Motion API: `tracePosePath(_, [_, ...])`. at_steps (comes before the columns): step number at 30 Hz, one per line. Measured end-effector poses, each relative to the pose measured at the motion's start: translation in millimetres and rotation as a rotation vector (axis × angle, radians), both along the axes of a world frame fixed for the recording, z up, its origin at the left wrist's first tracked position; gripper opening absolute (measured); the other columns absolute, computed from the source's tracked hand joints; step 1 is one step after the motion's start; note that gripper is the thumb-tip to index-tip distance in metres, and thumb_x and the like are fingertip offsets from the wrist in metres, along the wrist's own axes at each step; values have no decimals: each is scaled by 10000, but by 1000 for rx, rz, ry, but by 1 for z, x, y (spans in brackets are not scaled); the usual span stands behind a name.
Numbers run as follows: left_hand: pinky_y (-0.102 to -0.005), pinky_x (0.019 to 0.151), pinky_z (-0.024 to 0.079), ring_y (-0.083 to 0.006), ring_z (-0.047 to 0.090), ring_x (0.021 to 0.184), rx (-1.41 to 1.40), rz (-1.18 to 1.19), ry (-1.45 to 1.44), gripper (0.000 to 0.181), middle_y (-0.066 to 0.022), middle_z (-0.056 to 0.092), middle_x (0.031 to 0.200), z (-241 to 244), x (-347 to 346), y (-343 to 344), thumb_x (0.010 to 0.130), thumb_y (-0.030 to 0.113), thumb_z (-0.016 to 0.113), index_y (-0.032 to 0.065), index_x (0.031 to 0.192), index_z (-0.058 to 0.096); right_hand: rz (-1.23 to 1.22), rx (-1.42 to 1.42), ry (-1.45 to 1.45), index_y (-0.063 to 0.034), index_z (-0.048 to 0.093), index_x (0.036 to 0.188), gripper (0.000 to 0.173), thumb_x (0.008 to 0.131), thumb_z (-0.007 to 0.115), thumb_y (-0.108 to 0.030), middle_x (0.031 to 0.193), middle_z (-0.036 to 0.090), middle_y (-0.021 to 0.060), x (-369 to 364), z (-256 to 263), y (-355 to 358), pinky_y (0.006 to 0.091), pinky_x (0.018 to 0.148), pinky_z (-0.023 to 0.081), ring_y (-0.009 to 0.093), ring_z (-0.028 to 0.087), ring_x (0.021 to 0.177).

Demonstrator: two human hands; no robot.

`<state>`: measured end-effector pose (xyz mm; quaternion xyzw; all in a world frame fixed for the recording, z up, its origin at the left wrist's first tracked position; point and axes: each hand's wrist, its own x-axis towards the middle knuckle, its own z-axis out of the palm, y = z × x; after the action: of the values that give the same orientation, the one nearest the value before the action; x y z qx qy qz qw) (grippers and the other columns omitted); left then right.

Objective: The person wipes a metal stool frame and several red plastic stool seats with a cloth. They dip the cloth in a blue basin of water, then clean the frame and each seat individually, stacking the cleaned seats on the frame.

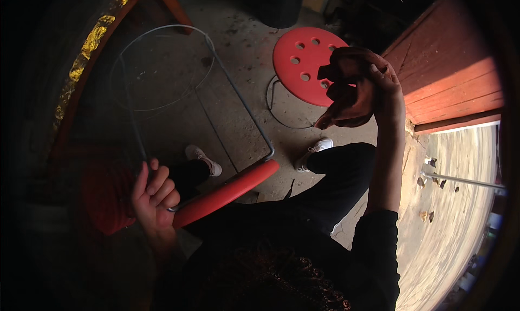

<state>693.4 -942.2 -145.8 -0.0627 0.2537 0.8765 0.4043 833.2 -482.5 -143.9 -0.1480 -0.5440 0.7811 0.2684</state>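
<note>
My left hand (pixel 156 197) is closed round a metal leg of a round stool whose red padded seat (pixel 227 193) shows edge-on beside my fingers. From that seat the thin grey metal legs (pixel 242 101) reach away to a wire ring base (pixel 166 26). My right hand (pixel 384 73) is raised at the right, shut on a dark brown crumpled cloth or leather-like piece (pixel 351 89); its material is not certain. Behind it, partly hidden, another stool shows its round red seat (pixel 284 67) with several holes, and part of its metal ring base (pixel 280 122).
Both feet in white shoes (pixel 323 144) rest on the stained concrete floor (pixel 243 136). A dark bucket (pixel 280 6) stands at the top. Red-painted wooden boards (pixel 451 63) rise at the right, near sunlit ground. A brown wooden frame (pixel 172 6) is at upper left.
</note>
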Motion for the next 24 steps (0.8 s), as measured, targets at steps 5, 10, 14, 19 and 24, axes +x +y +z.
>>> tracePosePath(5, [-192,403,214,-14,253,437,-108,-61,88,247,65,357,622,7,19,16,1079,301,352,119,1015,505,387,-77,-23,-3,534,1301,370,943,610,-59,1285,593,102,-17,1,-152,318,1021,428,180,570,1174])
tracePosePath(10, [-203,405,230,-27,252,439,-45,-158,78,254,55,358,615,15,33,17,1075,327,365,129,987,498,672,766,87,-115,597,1227,413,833,721,-106,1097,613,123,-17,-8,-239,366,837,515,321,619,1033])
tracePosePath(14, [-202,402,229,-25,246,434,-125,-194,119,267,44,364,620,18,43,8,1076,331,353,108,986,469,606,479,247,-26,615,1166,358,825,725,-15,1083,638,104,-11,8,-228,345,892,486,255,623,1023])
tracePosePath(19, [-195,399,248,-24,280,438,-265,-248,134,136,50,361,635,13,52,-1,1048,158,382,116,1101,500,443,506,377,-50,626,1164,400,775,695,16,1314,521,172,-13,34,-223,379,984,432,307,561,1164])
tracePosePath(24, [-209,490,435,-80,564,690,0,-307,259,407,-30,550,1070,0,57,7,1023,316,464,127,1377,396,840,1444,582,-228,530,1351,602,773,635,-93,1485,387,126,-59,20,-245,399,1031,370,311,398,1358])
